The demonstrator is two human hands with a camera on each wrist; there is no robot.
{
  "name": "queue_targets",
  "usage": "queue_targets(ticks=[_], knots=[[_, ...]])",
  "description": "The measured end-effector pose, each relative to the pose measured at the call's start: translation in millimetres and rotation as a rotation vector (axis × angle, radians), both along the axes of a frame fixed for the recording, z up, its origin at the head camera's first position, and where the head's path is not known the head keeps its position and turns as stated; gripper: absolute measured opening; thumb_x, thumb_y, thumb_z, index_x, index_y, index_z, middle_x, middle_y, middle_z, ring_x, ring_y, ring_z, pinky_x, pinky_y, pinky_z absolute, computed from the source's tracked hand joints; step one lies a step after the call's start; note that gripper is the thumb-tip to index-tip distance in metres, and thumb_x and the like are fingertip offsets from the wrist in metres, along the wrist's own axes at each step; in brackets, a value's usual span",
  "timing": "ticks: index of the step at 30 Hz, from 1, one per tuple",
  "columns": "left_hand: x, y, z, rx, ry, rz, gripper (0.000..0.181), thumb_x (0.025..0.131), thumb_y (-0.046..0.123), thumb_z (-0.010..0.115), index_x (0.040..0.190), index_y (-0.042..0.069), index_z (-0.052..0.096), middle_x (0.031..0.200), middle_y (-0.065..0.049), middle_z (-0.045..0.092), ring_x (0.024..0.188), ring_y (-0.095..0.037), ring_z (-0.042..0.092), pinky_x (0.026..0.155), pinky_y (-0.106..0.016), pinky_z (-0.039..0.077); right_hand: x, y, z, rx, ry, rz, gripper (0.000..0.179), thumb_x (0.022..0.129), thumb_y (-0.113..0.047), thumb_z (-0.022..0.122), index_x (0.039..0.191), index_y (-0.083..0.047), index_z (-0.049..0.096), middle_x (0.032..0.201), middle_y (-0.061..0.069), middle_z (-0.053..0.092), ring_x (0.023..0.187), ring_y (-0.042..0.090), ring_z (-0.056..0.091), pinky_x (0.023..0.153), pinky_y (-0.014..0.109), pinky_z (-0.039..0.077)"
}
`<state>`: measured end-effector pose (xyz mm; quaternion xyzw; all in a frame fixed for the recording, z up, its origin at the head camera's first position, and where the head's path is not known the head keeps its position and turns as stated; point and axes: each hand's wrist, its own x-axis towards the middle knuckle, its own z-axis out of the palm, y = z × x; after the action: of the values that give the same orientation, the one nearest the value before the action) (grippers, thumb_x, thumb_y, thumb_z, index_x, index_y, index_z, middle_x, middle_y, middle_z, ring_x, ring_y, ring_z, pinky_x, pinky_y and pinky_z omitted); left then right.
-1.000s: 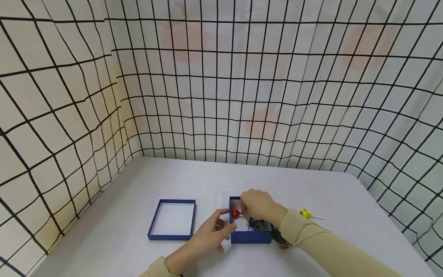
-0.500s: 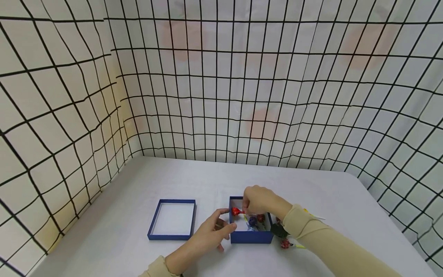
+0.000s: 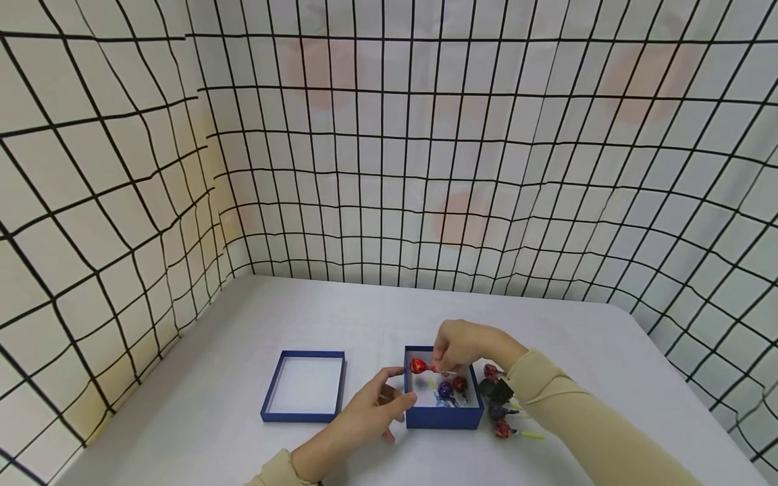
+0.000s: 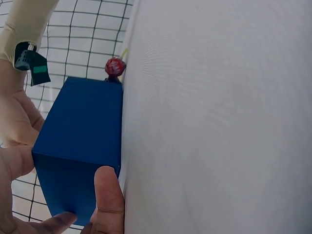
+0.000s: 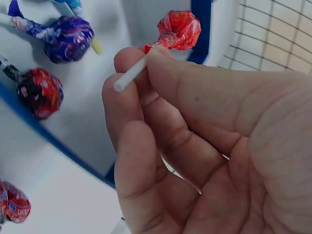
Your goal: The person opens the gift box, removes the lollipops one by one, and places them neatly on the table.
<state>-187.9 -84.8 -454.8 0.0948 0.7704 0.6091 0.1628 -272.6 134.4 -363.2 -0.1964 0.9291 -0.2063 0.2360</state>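
Observation:
A blue box [image 3: 442, 418] with a pale inside stands on the white table. My right hand [image 3: 467, 343] is over its far right part, pinching the white stick of a red-wrapped lollipop [image 5: 179, 30] between thumb and fingertips. The lollipop's head points left, above the box interior. Below it in the box lie a purple lollipop [image 5: 70, 39], a red and dark one [image 5: 40, 93] and something light blue, partly seen. My left hand [image 3: 372, 403] is at the box's left side, its thumb [image 4: 108, 187] by the near corner and its fingers touching the end wall.
A shallow blue-rimmed lid [image 3: 302, 417] lies inside-up to the left. Right of the box are several more lollipops, including a red one with a yellow-green stick [image 3: 503, 429] and a dark green object [image 3: 496, 391]. Black netting [image 3: 381, 202] stands around the table.
My right hand has moved right and slightly away, raising the red lollipop a little off its earlier spot. The left hand stays put. The yellow lollipop has gone behind my right sleeve.

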Motion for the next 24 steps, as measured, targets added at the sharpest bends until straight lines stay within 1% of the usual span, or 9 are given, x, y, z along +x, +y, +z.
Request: queue_targets(ticks=[6,10,14,18,21,24], knots=[[0.5,0.9,0.1,-0.006,-0.011,0.01,0.065,0.104,0.031,0.074,0.159,0.013,0.045,0.11,-0.009,0.066,0.089,-0.018,0.067,0.056,-0.032,0.063,1.7,22,8.0,-0.073,-0.037,0.038,0.009,0.095,-0.002,0.073,0.09,-0.002,0.08,0.076,-0.001,0.073,0.068,0.01,0.055,0.059,0.022,0.044],[0.9,1.3,0.9,-0.027,-0.031,0.018,0.066,0.103,0.035,0.074,0.159,0.015,0.046,0.11,-0.008,0.065,0.09,-0.019,0.066,0.058,-0.031,0.062,6.1,37,11.6,-0.12,-0.03,0.045,0.008,0.097,-0.005,0.073,0.095,-0.003,0.08,0.082,0.0,0.075,0.073,0.012,0.06,0.063,0.026,0.049],[1.2,1.9,1.1,-0.026,-0.039,0.021,0.064,0.103,0.036,0.073,0.158,0.015,0.047,0.11,-0.008,0.065,0.09,-0.019,0.066,0.059,-0.031,0.062,11.9,55,14.5,-0.174,-0.023,0.026,0.008,0.099,-0.009,0.073,0.099,-0.004,0.08,0.087,0.001,0.075,0.078,0.017,0.063,0.07,0.032,0.054],[1.8,1.7,-0.5,0.022,-0.02,0.022,0.06,0.104,0.031,0.073,0.155,0.011,0.049,0.109,-0.01,0.065,0.088,-0.019,0.066,0.06,-0.033,0.065,16.6,78,14.7,-0.216,-0.03,-0.002,0.009,0.1,-0.012,0.073,0.102,-0.005,0.079,0.088,0.006,0.075,0.083,0.022,0.064,0.075,0.035,0.058],[2.8,1.5,-0.7,0.044,-0.009,0.02,0.058,0.104,0.029,0.073,0.154,0.008,0.05,0.109,-0.011,0.065,0.089,-0.019,0.066,0.062,-0.034,0.066,19.5,96,13.5,-0.236,-0.039,-0.027,0.012,0.1,-0.013,0.074,0.106,-0.004,0.08,0.091,0.008,0.076,0.085,0.022,0.065,0.075,0.035,0.058],[3.9,1.6,0.6,0.037,-0.004,0.019,0.058,0.105,0.029,0.072,0.154,0.007,0.049,0.109,-0.012,0.064,0.09,-0.02,0.067,0.063,-0.035,0.067,21.8,113,11.8,-0.246,-0.036,-0.048,0.015,0.101,-0.014,0.073,0.11,-0.003,0.079,0.092,0.008,0.075,0.084,0.021,0.064,0.072,0.036,0.059]])
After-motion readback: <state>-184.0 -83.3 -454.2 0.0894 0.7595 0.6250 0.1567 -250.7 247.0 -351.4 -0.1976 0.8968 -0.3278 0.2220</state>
